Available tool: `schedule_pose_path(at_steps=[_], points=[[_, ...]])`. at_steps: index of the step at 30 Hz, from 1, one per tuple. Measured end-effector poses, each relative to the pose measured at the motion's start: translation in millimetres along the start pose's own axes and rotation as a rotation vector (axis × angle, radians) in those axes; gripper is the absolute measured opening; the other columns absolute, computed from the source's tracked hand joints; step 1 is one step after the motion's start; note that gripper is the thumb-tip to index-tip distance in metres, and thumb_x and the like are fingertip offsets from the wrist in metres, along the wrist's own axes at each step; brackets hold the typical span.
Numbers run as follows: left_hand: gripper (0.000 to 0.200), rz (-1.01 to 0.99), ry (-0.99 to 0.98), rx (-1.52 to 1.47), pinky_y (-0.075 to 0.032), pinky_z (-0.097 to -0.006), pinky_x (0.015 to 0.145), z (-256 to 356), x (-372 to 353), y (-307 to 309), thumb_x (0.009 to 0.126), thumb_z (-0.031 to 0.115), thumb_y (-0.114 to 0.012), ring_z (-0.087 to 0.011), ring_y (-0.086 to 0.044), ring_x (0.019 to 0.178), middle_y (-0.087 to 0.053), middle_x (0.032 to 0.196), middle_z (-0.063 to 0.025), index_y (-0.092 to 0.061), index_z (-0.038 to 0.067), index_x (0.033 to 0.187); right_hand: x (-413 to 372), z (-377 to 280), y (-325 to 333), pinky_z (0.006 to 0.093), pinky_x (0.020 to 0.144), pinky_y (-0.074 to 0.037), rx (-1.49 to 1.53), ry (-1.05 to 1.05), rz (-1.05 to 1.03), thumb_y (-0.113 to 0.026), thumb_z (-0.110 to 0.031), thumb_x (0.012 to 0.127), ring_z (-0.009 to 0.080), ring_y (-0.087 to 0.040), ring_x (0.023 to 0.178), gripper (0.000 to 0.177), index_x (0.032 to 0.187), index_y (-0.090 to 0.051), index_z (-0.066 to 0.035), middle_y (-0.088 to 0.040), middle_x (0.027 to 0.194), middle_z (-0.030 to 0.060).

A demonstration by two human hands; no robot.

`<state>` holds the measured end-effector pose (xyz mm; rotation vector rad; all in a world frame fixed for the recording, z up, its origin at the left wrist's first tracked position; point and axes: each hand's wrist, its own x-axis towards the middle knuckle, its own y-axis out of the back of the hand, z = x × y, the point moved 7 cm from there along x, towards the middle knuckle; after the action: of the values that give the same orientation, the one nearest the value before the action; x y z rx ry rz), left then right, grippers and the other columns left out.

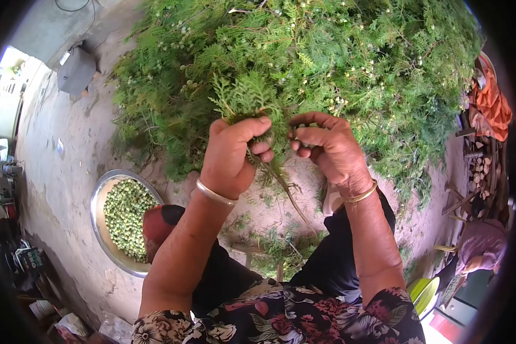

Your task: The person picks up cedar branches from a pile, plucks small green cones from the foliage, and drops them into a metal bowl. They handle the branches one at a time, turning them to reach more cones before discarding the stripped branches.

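Note:
My left hand (235,152) is closed round a leafy conifer sprig (249,97). Its flat green fronds stick up above the fist, and a thin bare stem runs down to the right between my knees. Just right of the sprig, my right hand (329,146) has its thumb and fingers curled together in a pinch. Something small and dark may be at those fingertips, too blurred to name. Beyond both hands rises a big heap of cut conifer branches (350,63) dotted with pale green cones.
A metal basin (101,235) holding many small green cones (129,221) stands on the floor at my left, beside my knee. A grey stool-like object (77,71) is farther back. Orange cloth (492,103) and stacked wood (480,172) line the right side. Leaf scraps litter the floor.

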<state>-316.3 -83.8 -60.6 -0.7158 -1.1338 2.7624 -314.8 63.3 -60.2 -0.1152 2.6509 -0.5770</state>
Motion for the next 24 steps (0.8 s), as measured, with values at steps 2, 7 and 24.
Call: schedule_pose_path(at_steps=[2,7,24], points=[[0.006,-0.007,-0.105,0.162,-0.040,-0.0272,0.050,11,0,6,0.079,-0.001,-0.054,-0.0103,-0.045,0.054,-0.051,0.064,-0.0011,-0.058,0.000,0.075,-1,-5,8,0.0240,0.055,-0.046,0.044,0.037,0.011,-0.062,-0.004,0.079,0.0161,-0.058,0.067,0.019,0.095,-0.058,0.005,-0.061,0.082,0.0106],[0.012,-0.076,-0.413,0.670,-0.045,-0.0297,0.047,0,9,19,0.070,-0.004,-0.058,-0.0156,-0.056,0.056,-0.057,0.064,-0.0070,-0.060,-0.001,0.082,-3,-31,7,0.0269,0.056,-0.047,0.300,0.099,0.096,-0.059,-0.010,0.087,0.0204,-0.058,0.070,0.012,0.092,-0.057,0.000,-0.062,0.084,0.0129],[0.012,0.078,-0.204,0.155,-0.044,-0.0321,0.050,-10,9,18,0.075,0.011,-0.063,-0.0128,-0.054,0.062,-0.057,0.068,-0.0060,-0.060,-0.001,0.079,-90,19,-339,0.0535,0.110,-0.012,0.242,-0.275,-0.507,-0.026,-0.067,0.088,0.0413,-0.018,0.136,0.096,0.136,-0.015,0.015,-0.016,0.145,0.0307]])
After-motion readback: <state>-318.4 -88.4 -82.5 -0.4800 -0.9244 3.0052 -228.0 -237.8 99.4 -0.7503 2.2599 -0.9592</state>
